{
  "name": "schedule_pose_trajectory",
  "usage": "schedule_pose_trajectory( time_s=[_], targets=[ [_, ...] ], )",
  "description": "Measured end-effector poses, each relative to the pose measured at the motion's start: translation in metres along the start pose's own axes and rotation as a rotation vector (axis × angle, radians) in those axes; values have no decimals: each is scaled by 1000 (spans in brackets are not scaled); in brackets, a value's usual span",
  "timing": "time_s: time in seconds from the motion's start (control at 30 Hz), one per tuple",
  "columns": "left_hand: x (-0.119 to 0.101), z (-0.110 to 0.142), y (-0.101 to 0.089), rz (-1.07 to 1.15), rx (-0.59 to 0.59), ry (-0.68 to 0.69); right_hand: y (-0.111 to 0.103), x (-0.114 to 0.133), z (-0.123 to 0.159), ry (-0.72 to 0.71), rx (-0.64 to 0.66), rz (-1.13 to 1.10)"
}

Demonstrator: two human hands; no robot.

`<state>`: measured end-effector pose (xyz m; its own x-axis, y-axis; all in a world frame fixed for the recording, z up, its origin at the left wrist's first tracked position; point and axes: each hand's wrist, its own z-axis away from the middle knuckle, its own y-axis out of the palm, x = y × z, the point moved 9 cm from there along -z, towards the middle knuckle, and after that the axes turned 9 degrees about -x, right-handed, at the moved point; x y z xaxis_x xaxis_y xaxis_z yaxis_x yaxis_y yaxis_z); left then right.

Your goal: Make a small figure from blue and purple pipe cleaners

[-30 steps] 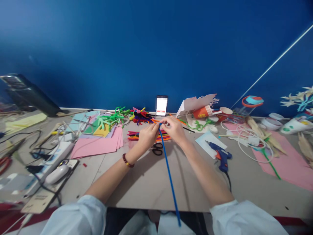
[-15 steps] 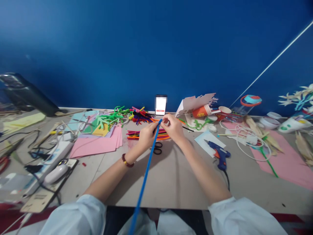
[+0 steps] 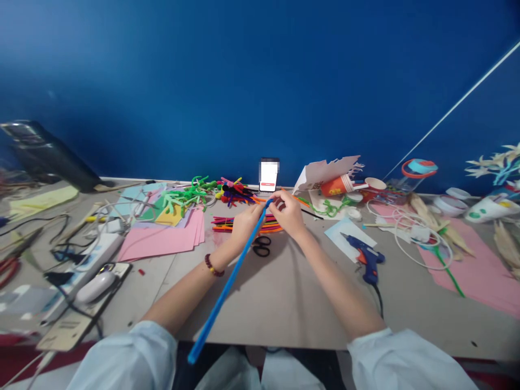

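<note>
Two hands (image 3: 245,226) (image 3: 290,214) pinch a blue pipe cleaner (image 3: 231,279); cluttered grey table (image 3: 268,309) beneath; blue wall (image 3: 203,97) behind.

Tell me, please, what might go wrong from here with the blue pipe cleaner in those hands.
The long free end of the blue pipe cleaner slants toward the person, so it might snag on the sleeve.
The scissors lie close to the left hand, which could knock them.
The right hand works over loose coloured stems and might scatter them.
</note>
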<state>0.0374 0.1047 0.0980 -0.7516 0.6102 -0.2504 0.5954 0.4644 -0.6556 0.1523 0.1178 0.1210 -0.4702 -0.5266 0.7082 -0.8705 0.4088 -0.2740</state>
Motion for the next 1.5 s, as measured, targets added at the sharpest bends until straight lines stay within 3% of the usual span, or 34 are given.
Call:
schedule_pose_trajectory(
  time_s=[0.4, 0.7, 1.03, 1.2, 1.3, 1.5],
  targets=[
    [7, 3, 12, -27, 76, -61, -1, -3, -1, 18, 1, 26],
    [5, 1, 10, 205, 47, -125, -1, -3, -1, 21, 24, 9],
    [7, 0, 7, 352, 19, -191, -1, 24, 1, -235, 74, 300],
    [10, 0, 13, 360, 75, -238, 4, 29, 6, -375, 95, 433],
    [11, -1, 17, 415, 134, -278, 6, 19, 5, -298, 84, 386],
    [14, 0, 23, 647, 186, -451, 3, -14, 0, 73, 38, -12]
  ],
)
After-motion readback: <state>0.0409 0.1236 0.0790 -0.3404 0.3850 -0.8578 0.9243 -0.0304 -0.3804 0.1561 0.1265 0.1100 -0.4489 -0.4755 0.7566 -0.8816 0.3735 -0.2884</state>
